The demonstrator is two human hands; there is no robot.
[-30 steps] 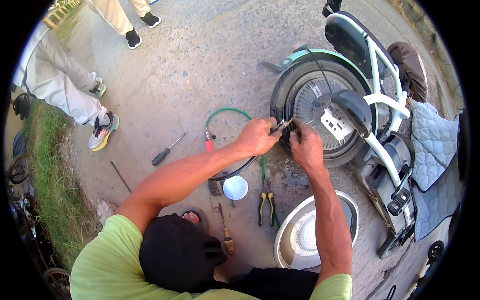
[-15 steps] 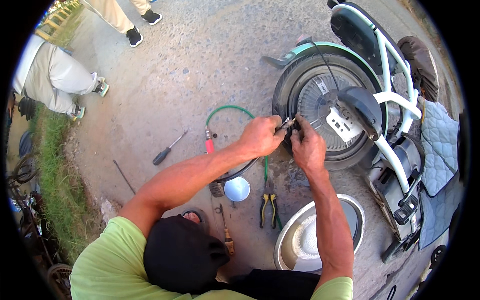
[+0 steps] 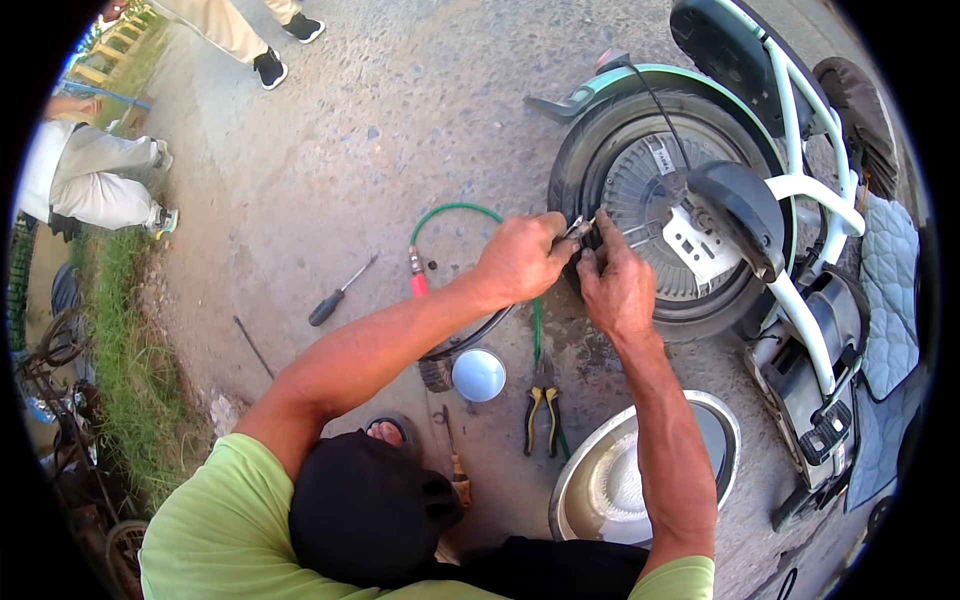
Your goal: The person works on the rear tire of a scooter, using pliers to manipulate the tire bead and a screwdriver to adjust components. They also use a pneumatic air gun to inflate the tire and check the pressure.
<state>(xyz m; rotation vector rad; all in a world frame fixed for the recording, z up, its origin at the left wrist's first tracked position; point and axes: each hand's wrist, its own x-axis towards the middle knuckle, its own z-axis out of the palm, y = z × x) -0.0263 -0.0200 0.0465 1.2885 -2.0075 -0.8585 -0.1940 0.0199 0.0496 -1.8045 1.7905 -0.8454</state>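
Beside the tyre (image 3: pixel 572 165) of a scooter lying on its side, my left hand (image 3: pixel 525 255) is closed round a metal hose fitting (image 3: pixel 576 229). A black hose (image 3: pixel 487 330) trails from below that hand. My right hand (image 3: pixel 618 288) sits just right of the fitting, at the wheel's rim. Its index finger reaches up along the rim and the others curl in; what they grip is hidden. The grey finned hub (image 3: pixel 640 190) and a white slotted bracket (image 3: pixel 698 247) lie right of both hands.
A metal basin (image 3: pixel 560 505) holding water stands near my right forearm. Pliers (image 3: pixel 542 405), a screwdriver (image 3: pixel 342 292), an orange-handled tool (image 3: pixel 459 482), a white round container (image 3: pixel 479 375) and a green hose (image 3: pixel 450 207) with a red coupling (image 3: pixel 418 283) lie around. People stand at the far left.
Both hands keep nearly the same place at the tyre, the fitting still in the left. The view has shifted slightly. At the far left, a person in light trousers has changed stance.
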